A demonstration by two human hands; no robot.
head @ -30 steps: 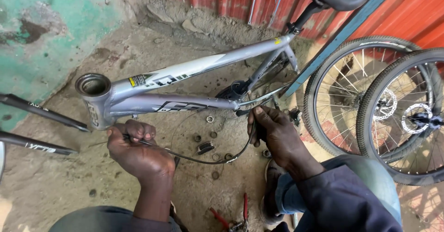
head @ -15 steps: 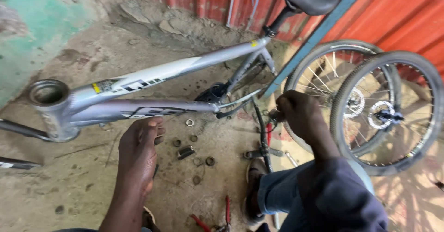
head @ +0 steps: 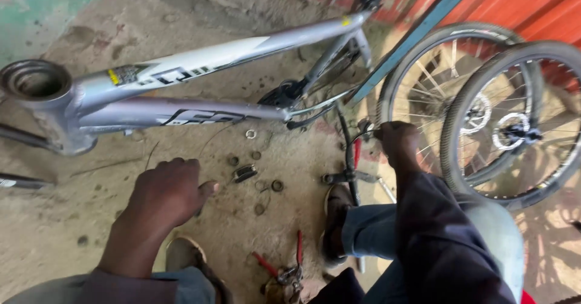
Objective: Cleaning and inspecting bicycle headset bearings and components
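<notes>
Silver-grey bicycle frame [head: 200,86] lies across the dirt floor [head: 91,207], paint glossy with dark lettering and a small yellow mark; open head tube [head: 35,81] at far left. Long axis runs left to right, rising toward the far right, head tube pointing left.

Right hand [head: 396,143] is at the frame's rear end, fingers closed on a thin black cable [head: 350,152] that curves down from there. Left hand [head: 168,192] hangs curled below the down tube, not touching it; whether it holds anything cannot be told.

Two spoked wheels [head: 502,116] stand close on the right, against a red corrugated wall [head: 544,7]. Open floor lies left and near. Small washers and nuts [head: 260,186] are scattered between the hands; red-handled pliers [head: 284,267] lie near the shoes.
</notes>
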